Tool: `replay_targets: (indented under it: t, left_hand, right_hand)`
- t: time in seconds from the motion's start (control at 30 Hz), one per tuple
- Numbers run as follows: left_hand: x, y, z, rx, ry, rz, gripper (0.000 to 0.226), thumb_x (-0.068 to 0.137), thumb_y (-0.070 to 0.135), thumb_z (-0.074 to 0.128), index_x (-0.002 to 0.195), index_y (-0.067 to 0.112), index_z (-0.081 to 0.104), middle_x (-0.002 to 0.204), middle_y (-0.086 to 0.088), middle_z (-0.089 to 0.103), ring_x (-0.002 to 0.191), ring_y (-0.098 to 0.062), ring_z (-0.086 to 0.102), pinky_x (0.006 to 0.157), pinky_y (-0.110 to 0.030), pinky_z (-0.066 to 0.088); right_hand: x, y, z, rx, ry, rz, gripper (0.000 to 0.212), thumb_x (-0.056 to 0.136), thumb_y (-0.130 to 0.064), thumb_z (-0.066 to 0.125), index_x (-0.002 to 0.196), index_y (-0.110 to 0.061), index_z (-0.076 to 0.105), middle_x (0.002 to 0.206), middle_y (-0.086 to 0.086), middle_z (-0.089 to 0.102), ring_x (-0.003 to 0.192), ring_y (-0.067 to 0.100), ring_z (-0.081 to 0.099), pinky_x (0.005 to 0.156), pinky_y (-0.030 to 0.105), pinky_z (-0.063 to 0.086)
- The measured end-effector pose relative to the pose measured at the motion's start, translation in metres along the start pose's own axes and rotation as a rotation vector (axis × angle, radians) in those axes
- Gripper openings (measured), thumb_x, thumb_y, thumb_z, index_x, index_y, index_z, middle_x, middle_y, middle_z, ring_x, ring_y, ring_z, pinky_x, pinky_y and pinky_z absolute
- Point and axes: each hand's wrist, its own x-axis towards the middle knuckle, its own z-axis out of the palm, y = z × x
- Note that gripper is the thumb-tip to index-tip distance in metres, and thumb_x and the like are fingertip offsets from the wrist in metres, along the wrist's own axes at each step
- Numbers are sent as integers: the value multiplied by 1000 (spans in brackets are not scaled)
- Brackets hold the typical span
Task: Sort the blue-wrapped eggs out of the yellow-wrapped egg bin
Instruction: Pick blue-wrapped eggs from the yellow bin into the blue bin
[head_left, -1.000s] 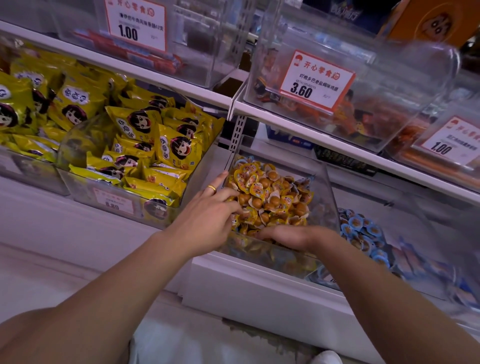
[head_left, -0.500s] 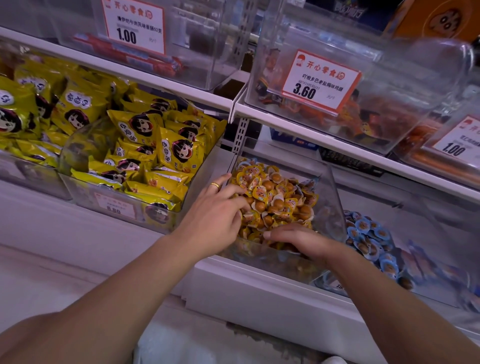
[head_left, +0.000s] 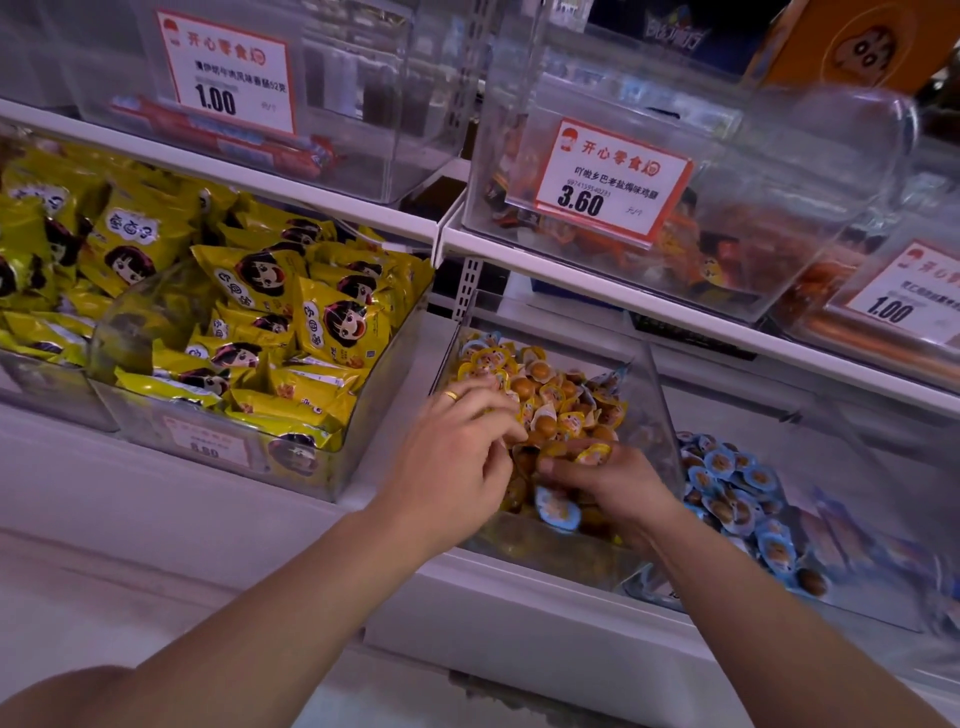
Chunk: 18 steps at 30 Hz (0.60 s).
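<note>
white shop shelving (head_left: 291, 519) carries rows of clear plastic bins in two tiers. on the lower tier, the middle bin (head_left: 655, 395) is heaped with yellow-wrapped eggs (head_left: 558, 400), and both hands are down in its near end. the left hand (head_left: 457, 462), with a gold ring (head_left: 451, 396) on one finger, lies over the pile with its fingers curled into the eggs; whether it has hold of one i cannot tell. the right hand (head_left: 605, 480) is beside it, almost touching, fingers bent around yellow packets at its fingertips, and a blue-wrapped egg (head_left: 557, 509) shows just under its palm, against the bin's front wall; whether that hand actually grips it cannot be made out. next bin to the right holds the blue-wrapped eggs pile (head_left: 737, 493), blurred toward its far side. left of the egg bin stands a bin of yellow snack bags (head_left: 291, 332) printed with a cartoon face. on the upper tier, a price tag reading 3.60 (head_left: 608, 182) fronts a bin of orange packets, and a tag reading 1.00 (head_left: 228, 73) fronts another to the left.
</note>
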Motion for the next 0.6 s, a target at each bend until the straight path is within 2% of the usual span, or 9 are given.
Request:
replay_targets:
  t: [0.07,0.13,0.2,0.27,0.33,0.4,0.47,0.53,0.6]
  left_hand:
    - [1,5,6,-85,-37,-80,23,91,14,56,106,25,70,118,13,61,122,-8,48,102,-31,41]
    - [0,9,14,-140,-142,-156,25,94,26,54,118,32,61,121,16,56,115,-5,50,97,-28,44]
    - [0,10,23,-113,-288,-201,32,96,39,52,127,34,52,127,14,54,115,-8,52,95,-32,47]
    - [0,6,28,13,-389,-172,34,96,43,49,128,31,52,127,9,54,116,-15,51,94,-38,46]
    - [3,2,29,111,-435,-114,30,98,37,47,125,28,56,124,6,56,115,-18,50,94,-40,45]
    - [8,-3,29,126,-449,-94,27,97,30,48,122,27,58,122,5,59,115,-20,51,93,-40,46]
    - [13,-7,29,67,-432,-138,32,96,34,53,127,29,54,125,5,62,116,-19,55,93,-38,49]
    - [18,-7,29,-52,-421,-194,49,90,47,61,135,40,42,131,10,61,118,-14,57,92,-36,51]
    - [22,-3,31,-88,-415,-146,64,80,56,68,135,53,36,134,17,58,120,-8,56,94,-33,51]
  right_hand:
    - [4,-3,6,210,130,120,33,74,-12,86,100,2,72,81,13,73,64,22,66,54,30,51]
    - [8,-8,14,373,169,214,30,75,-14,85,98,0,72,79,15,70,61,22,64,54,31,52]
    - [11,-13,21,484,122,291,24,78,-18,83,95,-3,73,79,13,69,62,22,64,61,33,55]
    - [11,-18,24,559,28,326,22,81,-20,80,97,-6,75,77,10,70,60,20,66,56,30,55]
    - [9,-17,22,570,-1,320,24,81,-17,78,102,-4,75,80,11,71,63,22,67,56,30,55]
    - [7,-13,17,486,56,269,21,79,-8,78,100,-3,75,89,16,71,76,29,68,73,40,58]
    - [2,-12,9,393,110,201,23,77,-1,77,100,-2,75,97,18,74,88,35,70,85,47,57]
    - [-3,-15,5,369,56,138,24,80,0,74,104,-1,73,100,19,74,90,33,70,79,43,59]
    - [-6,-22,5,390,3,109,23,83,0,72,106,0,72,100,19,74,84,28,72,67,36,58]
